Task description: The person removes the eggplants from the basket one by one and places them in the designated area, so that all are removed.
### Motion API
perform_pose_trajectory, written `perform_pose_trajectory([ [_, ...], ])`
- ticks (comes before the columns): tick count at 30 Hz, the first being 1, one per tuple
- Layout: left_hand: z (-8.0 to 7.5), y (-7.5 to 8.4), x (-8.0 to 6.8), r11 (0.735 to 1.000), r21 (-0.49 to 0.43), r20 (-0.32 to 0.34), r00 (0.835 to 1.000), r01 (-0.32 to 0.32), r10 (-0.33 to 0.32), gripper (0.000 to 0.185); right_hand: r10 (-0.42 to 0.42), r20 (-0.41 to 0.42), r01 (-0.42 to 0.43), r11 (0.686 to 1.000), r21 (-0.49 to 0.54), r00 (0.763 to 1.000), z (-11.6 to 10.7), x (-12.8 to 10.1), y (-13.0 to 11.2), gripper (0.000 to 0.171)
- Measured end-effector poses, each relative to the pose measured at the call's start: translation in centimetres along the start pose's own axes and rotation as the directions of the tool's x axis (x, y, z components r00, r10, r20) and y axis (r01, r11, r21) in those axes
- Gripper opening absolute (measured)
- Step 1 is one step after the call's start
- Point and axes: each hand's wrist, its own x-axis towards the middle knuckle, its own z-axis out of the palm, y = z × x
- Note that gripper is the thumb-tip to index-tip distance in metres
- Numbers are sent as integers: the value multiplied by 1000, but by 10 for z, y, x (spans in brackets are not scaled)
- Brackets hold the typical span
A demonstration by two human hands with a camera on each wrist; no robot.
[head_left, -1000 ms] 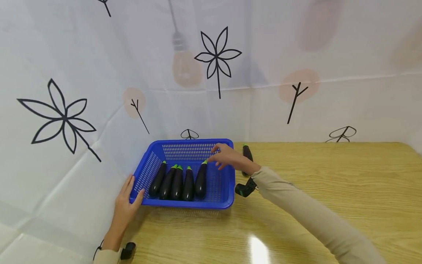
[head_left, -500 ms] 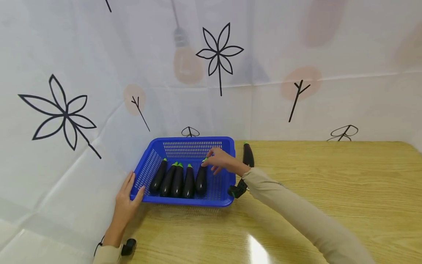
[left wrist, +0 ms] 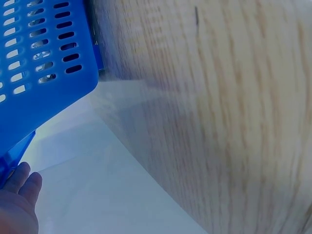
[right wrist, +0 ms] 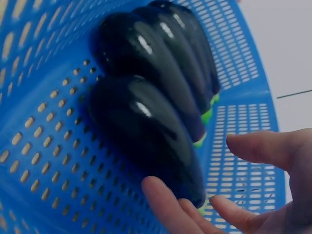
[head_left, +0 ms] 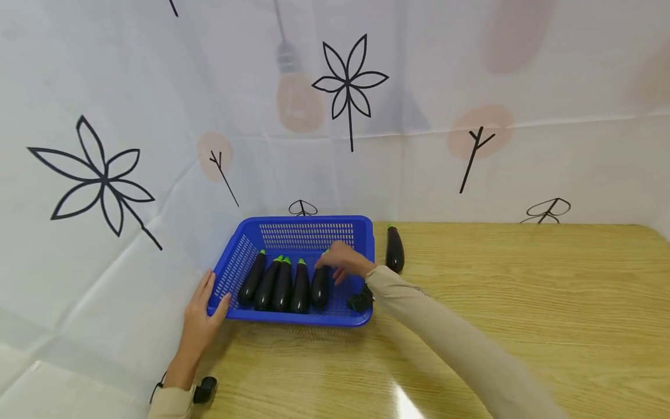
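Note:
A blue plastic basket [head_left: 300, 318] with slotted walls holds several dark purple eggplants [head_left: 281, 288] with green stem ends, lying side by side. My left hand [head_left: 199, 323] rests on the basket's near left corner, thumb on the front rim and straight fingers along the left side. My right hand [head_left: 342, 259] reaches into the basket over the stem end of the rightmost eggplant [head_left: 320, 291]. In the right wrist view, its thumb and fingers [right wrist: 163, 202] are spread apart around that narrow end, fingertips right at the skin.
Another eggplant [head_left: 395, 250] lies on the wooden table [head_left: 497, 291], just right of the basket. A white printed cloth [head_left: 419, 163] hangs behind the table and along its left side. A wrist camera [head_left: 361, 299] on the right arm overlaps the basket's right end.
My right hand has moved left and down over the rightmost eggplant, from above its stem. The eggplant outside the basket is now uncovered by the arm. My left hand has stayed at the corner.

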Motion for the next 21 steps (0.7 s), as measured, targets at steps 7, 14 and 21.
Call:
perform_pose_trajectory([
  [7, 1, -1, 1, 1000, -4, 5, 1000, -6, 6, 62, 71, -1, -71, 997, -30, 998, 15, 13, 3, 46],
  [14, 1, 0, 3, 1000, -10, 14, 1000, 1, -1, 62, 138, -23, -138, 990, 2, 990, 20, 18, 5, 86],
  [21, 0, -1, 2, 1000, 3, 18, 1000, 4, -4, 63, 153, -34, -154, 988, -10, 988, 20, 17, 5, 108],
])
